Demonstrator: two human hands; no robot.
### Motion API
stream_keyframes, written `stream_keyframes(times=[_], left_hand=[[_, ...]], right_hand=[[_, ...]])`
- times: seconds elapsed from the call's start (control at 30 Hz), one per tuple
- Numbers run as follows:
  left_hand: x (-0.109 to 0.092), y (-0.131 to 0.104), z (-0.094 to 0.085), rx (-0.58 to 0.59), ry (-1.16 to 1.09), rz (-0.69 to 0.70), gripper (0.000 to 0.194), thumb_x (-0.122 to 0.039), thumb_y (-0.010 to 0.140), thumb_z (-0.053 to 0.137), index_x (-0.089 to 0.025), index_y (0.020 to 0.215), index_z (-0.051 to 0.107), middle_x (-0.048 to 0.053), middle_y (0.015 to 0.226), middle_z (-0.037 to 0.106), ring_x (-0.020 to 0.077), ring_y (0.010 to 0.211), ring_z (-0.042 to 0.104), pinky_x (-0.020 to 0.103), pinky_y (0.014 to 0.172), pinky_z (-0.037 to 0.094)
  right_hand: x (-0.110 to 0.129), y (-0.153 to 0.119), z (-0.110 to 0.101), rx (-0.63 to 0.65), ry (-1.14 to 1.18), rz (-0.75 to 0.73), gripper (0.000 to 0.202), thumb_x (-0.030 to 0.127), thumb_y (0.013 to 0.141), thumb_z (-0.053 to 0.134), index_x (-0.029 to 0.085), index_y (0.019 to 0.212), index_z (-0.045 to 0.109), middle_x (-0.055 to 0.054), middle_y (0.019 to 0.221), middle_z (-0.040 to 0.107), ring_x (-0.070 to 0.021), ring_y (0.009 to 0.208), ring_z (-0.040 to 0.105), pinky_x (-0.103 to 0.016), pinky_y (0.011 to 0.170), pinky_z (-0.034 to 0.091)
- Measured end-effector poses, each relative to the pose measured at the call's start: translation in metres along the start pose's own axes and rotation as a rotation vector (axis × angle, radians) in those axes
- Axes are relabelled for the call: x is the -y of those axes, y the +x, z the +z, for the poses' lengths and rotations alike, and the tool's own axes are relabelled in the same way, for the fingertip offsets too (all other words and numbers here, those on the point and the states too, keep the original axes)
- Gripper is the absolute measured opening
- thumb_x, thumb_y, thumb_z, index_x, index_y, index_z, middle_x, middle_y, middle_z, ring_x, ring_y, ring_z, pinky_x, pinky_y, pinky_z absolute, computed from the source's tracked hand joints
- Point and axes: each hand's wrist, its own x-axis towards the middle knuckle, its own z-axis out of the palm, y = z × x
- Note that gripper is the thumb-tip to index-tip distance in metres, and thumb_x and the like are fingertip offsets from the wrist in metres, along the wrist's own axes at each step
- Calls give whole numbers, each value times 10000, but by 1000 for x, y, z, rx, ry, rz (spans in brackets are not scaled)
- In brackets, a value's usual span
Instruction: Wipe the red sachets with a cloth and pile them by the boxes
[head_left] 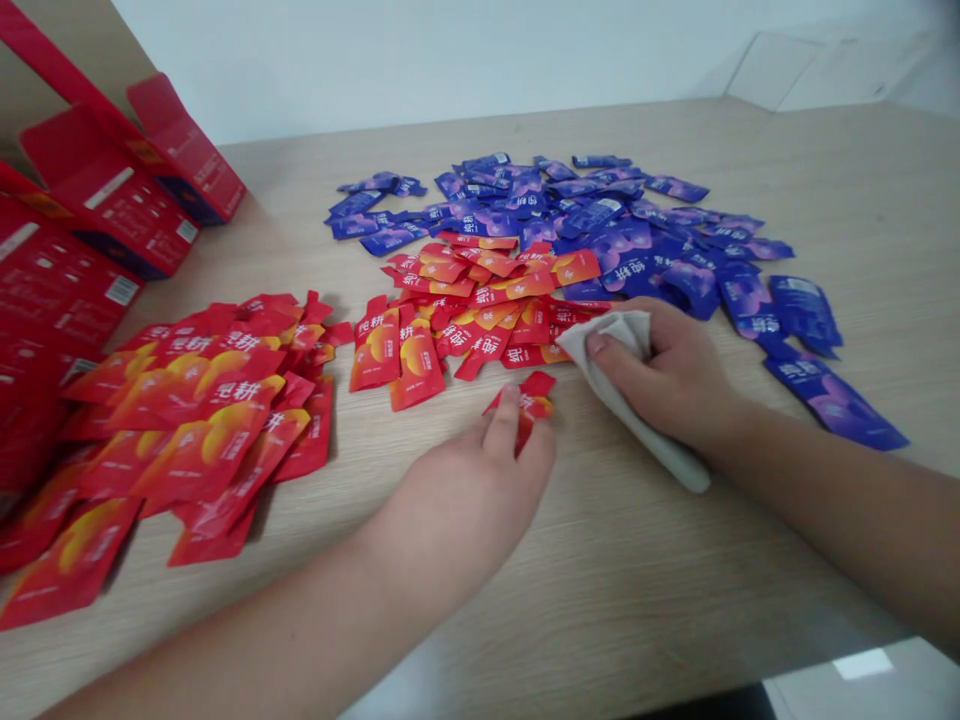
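Red sachet (534, 398) touches left hand (476, 480), well inside near table edge (761, 678).

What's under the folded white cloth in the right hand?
Pale wooden tabletop shows along the lower edge of the white cloth; small red and orange sachets lie by its left tip. Anything directly beneath cloth and right hand is covered.

The red cartons (112, 215) are cut off by the left edge. The left hand (469, 490) partly hides a red sachet (536, 405). Small print on the sachets is illegible.
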Motion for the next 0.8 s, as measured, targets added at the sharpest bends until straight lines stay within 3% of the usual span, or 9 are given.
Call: stream_keyframes(times=[0.03, 0.1, 0.2, 0.3, 0.4, 0.5, 0.6, 0.7, 0.8], left_hand=[[3, -1, -2, -4, 8, -28, 597, -54, 988, 515, -165, 1574, 536, 307, 1697, 460, 393, 1052, 833, 514, 786, 718], [11, -1, -4, -70, -43, -56, 585, -62, 991, 528, -209, 1557, 548, 243, 1724, 457, 381, 1098, 825, 494, 787, 723], [20, 2, -2, -180, -125, -38, 433, -119, 1032, 543, -203, 1449, 625, 165, 1665, 558, 353, 1309, 740, 471, 943, 700], [23, 7, -1, -59, -67, -25, 219, -183, 1063, 547, -203, 1195, 721, 104, 1255, 783, 321, 1052, 799, 482, 852, 697], [23, 9, -4, -5, -32, 36, 233, -285, 1103, 513, -218, 1011, 717, 56, 936, 738, 308, 872, 761, 491, 771, 667], [23, 8, -2, -91, -81, 99, 326, -475, 1101, 554, -200, 1080, 728, 97, 1059, 736, 338, 1007, 728, 533, 908, 635], [22, 7, 4, -100, -148, 108, 568, -632, 993, 704, -148, 1291, 711, 163, 1313, 728, 398, 1215, 684, 596, 1076, 570], [22, 6, 10, -57, -233, 102, 697, -580, 993, 718, -116, 1502, 605, 204, 1562, 636, 407, 1446, 602, 623, 1252, 449], [27, 6, 16, -29, -351, 120, 820, -453, 1011, 694, -130, 1691, 366, 209, 1705, 507, 353, 1580, 507, 617, 1364, 302]], right_hand=[[0, -3, -2, -81, 32, -8, 147, 442, 1018, 696, 298, 987, 690, -29, 888, 755, -263, 779, 699, -415, 696, 566], [0, -9, -4, -161, 86, -55, 137, 438, 1009, 709, 304, 1017, 680, -24, 889, 748, -256, 768, 693, -419, 701, 573], [2, -14, -5, -68, 95, -130, 123, 420, 980, 724, 314, 1026, 682, -13, 862, 745, -243, 722, 684, -403, 655, 566], [4, -14, -4, 21, 77, -200, 99, 404, 960, 727, 321, 999, 690, -8, 820, 745, -237, 667, 673, -393, 602, 558], [4, -12, -2, 36, 100, -276, 84, 358, 948, 738, 318, 1006, 692, 0, 811, 752, -231, 650, 673, -380, 582, 560], [4, -10, -2, 62, 87, -286, 87, 334, 949, 744, 307, 1013, 691, -5, 845, 765, -235, 691, 696, -378, 614, 576], [3, -9, -2, 97, 75, -315, 64, 318, 962, 731, 290, 991, 682, -5, 835, 746, -227, 693, 686, -377, 641, 573], [2, -10, -5, 161, 109, -384, 57, 284, 980, 714, 266, 1018, 677, -3, 835, 724, -204, 693, 670, -353, 635, 547], [3, -11, -9, 357, 232, -503, 151, 254, 967, 728, 239, 1113, 691, -9, 897, 743, -180, 738, 679, -318, 656, 534]])
